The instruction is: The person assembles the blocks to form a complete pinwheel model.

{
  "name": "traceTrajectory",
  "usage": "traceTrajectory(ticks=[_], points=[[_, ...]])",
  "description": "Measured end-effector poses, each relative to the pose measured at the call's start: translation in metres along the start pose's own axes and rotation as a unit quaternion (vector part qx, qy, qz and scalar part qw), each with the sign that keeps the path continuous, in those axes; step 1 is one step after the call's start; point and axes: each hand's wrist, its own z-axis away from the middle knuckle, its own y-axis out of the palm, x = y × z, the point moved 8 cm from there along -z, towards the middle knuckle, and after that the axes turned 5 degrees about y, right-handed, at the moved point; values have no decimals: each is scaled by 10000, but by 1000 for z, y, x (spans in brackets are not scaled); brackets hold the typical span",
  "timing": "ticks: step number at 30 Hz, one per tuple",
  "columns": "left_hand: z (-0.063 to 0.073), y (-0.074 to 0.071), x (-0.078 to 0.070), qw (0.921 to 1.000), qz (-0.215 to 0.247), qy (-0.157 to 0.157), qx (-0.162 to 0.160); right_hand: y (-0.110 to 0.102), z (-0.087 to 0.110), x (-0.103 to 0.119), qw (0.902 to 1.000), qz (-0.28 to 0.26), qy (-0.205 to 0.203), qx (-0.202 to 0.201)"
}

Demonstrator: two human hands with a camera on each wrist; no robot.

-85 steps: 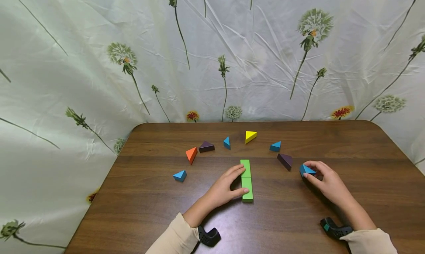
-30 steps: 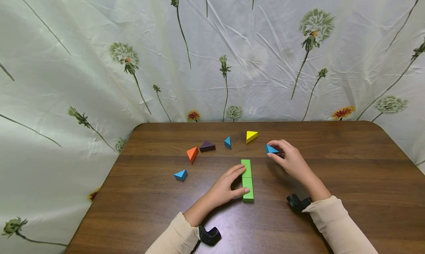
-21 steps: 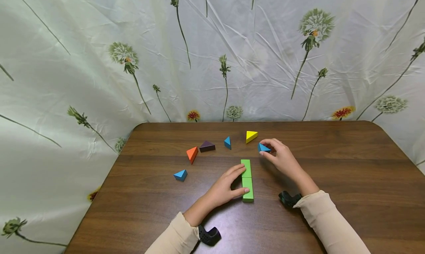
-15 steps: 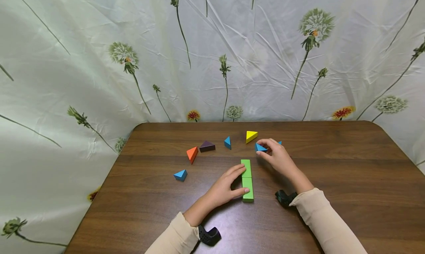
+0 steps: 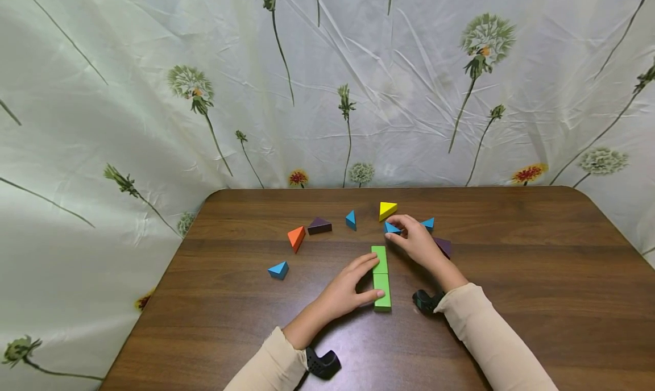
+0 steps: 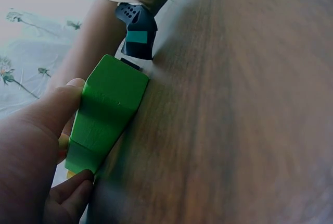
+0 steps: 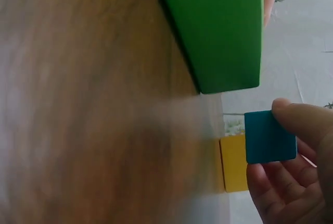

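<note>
Two green rectangular blocks lie end to end on the table, the far one (image 5: 380, 260) touching the near one (image 5: 381, 302). My left hand (image 5: 340, 291) rests along their left side, fingertips on the far block and thumb on the near one. Just beyond their far end, my right hand (image 5: 421, 249) pinches a blue triangular block (image 5: 391, 228) between thumb and fingers. In the right wrist view that blue block (image 7: 270, 138) shows a square side face, and a yellow block (image 7: 234, 164) stands behind it.
Triangular blocks arc round the green pair: blue (image 5: 278, 270), orange (image 5: 295, 238), dark purple (image 5: 319, 226), small blue (image 5: 351, 220) and yellow (image 5: 387, 210). Right of them, partly behind my right hand, are another blue (image 5: 428, 224) and another purple (image 5: 444, 246). A floral curtain (image 5: 327, 95) hangs behind the table.
My right hand has carried the blue triangular block leftward from the table's right side to the far end of the green blocks. My left hand has stayed in place.
</note>
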Motion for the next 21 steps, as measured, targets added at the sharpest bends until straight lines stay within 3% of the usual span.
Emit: traceTrajectory(ticks=[21], points=[[1,-1,-1,10000,0,-21,0,19,-7,-13,9991,159,290,265]])
